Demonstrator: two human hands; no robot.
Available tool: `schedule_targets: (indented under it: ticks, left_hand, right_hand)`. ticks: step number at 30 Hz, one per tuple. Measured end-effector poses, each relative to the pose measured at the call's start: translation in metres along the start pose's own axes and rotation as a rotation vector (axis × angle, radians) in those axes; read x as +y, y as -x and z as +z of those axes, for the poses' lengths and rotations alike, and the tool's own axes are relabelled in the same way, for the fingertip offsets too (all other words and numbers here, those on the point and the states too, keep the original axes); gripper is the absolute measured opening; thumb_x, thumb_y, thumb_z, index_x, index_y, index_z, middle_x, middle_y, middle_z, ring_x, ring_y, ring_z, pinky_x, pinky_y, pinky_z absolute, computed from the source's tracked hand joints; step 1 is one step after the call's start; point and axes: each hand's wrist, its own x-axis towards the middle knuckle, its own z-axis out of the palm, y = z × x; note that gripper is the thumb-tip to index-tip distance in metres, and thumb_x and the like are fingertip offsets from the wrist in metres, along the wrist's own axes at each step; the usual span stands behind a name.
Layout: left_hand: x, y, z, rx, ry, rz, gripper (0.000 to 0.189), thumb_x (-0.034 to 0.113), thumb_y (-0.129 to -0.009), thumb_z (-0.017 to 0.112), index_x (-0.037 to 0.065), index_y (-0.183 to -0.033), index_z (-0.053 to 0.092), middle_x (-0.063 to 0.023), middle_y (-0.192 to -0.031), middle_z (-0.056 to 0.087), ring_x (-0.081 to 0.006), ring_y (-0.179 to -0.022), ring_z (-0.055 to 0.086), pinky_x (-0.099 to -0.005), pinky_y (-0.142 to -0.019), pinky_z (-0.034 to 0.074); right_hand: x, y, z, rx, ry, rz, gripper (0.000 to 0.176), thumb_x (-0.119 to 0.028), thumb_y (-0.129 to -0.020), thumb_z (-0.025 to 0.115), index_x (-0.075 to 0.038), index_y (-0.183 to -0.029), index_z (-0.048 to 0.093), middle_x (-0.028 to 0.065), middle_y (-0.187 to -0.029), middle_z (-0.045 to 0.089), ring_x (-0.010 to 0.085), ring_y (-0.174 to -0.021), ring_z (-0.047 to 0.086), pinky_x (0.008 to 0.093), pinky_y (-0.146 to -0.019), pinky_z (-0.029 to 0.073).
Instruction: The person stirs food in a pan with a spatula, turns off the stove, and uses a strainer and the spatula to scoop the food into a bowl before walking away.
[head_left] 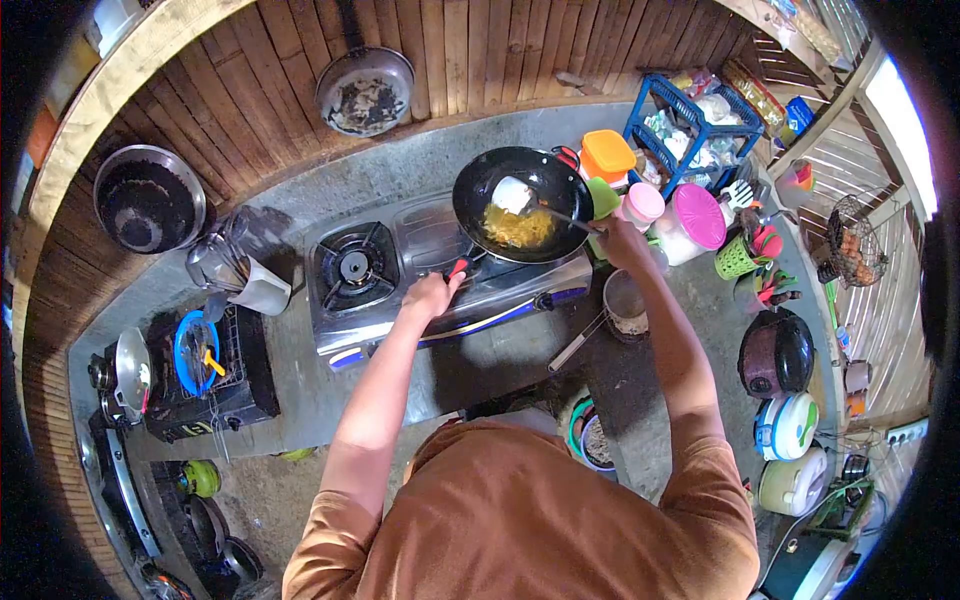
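Observation:
A black wok (475, 195) stands on the right burner of a steel gas stove (440, 318). Yellow food (518, 226) lies in its lower part, with a shiny spatula head (511, 194) just above it. My left hand (434, 294) is closed round the wok's red-tipped handle (458, 267), at the wok's lower left. At the wok's right rim, my right hand (622, 243) is wrapped round the end of the spatula, whose dark shaft reaches into the pan. The left burner (354, 267) carries no pan.
Right of the wok are an orange container (608, 153), a pink-lidded tub (699, 217) and a blue rack (681, 130). A small saucepan (627, 305) sits near my right forearm. Left stand a utensil holder (262, 290) and a blue basin (188, 352).

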Motion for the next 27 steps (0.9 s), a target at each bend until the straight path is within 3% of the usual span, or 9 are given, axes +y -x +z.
schedule_targets:
  ticks: [2, 5, 7, 11, 14, 17, 24, 27]
  left_hand:
    - [-0.001, -0.001, 0.001, 0.024, -0.005, 0.007, 0.070, 0.059, -0.085, 0.031, -0.004, -0.101, 0.058, -0.0264, -0.103, 0.057, -0.0383, -0.101, 0.053, -0.0434, -0.087, 0.042]
    - [-0.003, -0.003, 0.004, 0.044, -0.007, 0.019, 0.070, 0.059, -0.086, 0.030, -0.004, -0.102, 0.058, -0.0266, -0.103, 0.057, -0.0383, -0.101, 0.053, -0.0431, -0.087, 0.042]
    - [-0.004, -0.002, 0.004, 0.050, 0.004, 0.035, 0.074, 0.060, -0.085, 0.029, -0.006, -0.099, 0.058, -0.0285, -0.100, 0.057, -0.0395, -0.099, 0.053, -0.0437, -0.087, 0.042]
    - [-0.003, -0.001, 0.002, 0.036, 0.019, 0.051, 0.076, 0.061, -0.085, 0.028, -0.008, -0.097, 0.058, -0.0304, -0.098, 0.056, -0.0408, -0.098, 0.054, -0.0443, -0.086, 0.042]
    - [-0.004, -0.003, 0.005, 0.045, 0.011, 0.052, 0.075, 0.060, -0.086, 0.028, -0.007, -0.098, 0.058, -0.0304, -0.098, 0.056, -0.0407, -0.098, 0.053, -0.0443, -0.086, 0.042]
    - [-0.003, -0.002, 0.003, 0.026, 0.012, 0.036, 0.075, 0.060, -0.085, 0.028, -0.007, -0.100, 0.057, -0.0304, -0.099, 0.056, -0.0405, -0.099, 0.053, -0.0443, -0.087, 0.041]
    - [-0.001, 0.001, 0.001, 0.045, 0.025, 0.042, 0.077, 0.061, -0.085, 0.028, -0.010, -0.101, 0.055, -0.0308, -0.100, 0.055, -0.0406, -0.100, 0.053, -0.0442, -0.088, 0.041]
    - [0.004, 0.002, -0.002, -0.002, -0.011, -0.017, 0.069, 0.058, -0.086, 0.030, -0.002, -0.106, 0.056, -0.0250, -0.106, 0.056, -0.0367, -0.103, 0.052, -0.0428, -0.088, 0.042]
  right_hand:
    - [0.002, -0.004, -0.002, 0.024, 0.041, 0.079, 0.028, -0.011, -0.078, 0.051, -0.017, -0.102, 0.064, 0.0151, -0.088, 0.062, 0.0324, -0.079, 0.061, 0.0407, -0.068, 0.048]
    - [0.012, -0.010, 0.003, 0.176, 0.170, -0.016, 0.029, -0.010, -0.078, 0.048, -0.017, -0.102, 0.063, 0.0152, -0.088, 0.061, 0.0316, -0.077, 0.061, 0.0414, -0.065, 0.048]
    - [0.018, -0.017, 0.010, 0.356, 0.304, -0.079, 0.022, -0.016, -0.080, 0.050, -0.015, -0.097, 0.062, 0.0144, -0.080, 0.061, 0.0309, -0.070, 0.062, 0.0415, -0.055, 0.049]
    - [0.028, -0.028, 0.026, 0.364, 0.413, -0.139, 0.019, -0.015, -0.080, 0.048, -0.013, -0.093, 0.062, 0.0152, -0.080, 0.060, 0.0322, -0.069, 0.061, 0.0422, -0.055, 0.049]
    - [0.040, -0.040, 0.052, 0.299, 0.219, -0.164, 0.020, -0.015, -0.079, 0.048, -0.013, -0.092, 0.062, 0.0154, -0.079, 0.060, 0.0331, -0.069, 0.061, 0.0451, -0.057, 0.049]
    - [0.038, -0.047, 0.065, 0.146, 0.158, 0.013, 0.035, -0.007, -0.075, 0.046, -0.019, -0.102, 0.064, 0.0152, -0.084, 0.063, 0.0303, -0.076, 0.062, 0.0411, -0.066, 0.049]
    - [0.009, -0.016, 0.029, -0.195, -0.061, -0.124, 0.029, -0.009, -0.076, 0.054, -0.015, -0.103, 0.064, 0.0157, -0.083, 0.064, 0.0265, -0.077, 0.062, 0.0370, -0.070, 0.048]
    - [0.009, -0.003, 0.013, -0.261, -0.149, -0.182, 0.030, -0.008, -0.076, 0.057, -0.011, -0.105, 0.063, 0.0146, -0.082, 0.064, 0.0243, -0.075, 0.061, 0.0351, -0.071, 0.047]
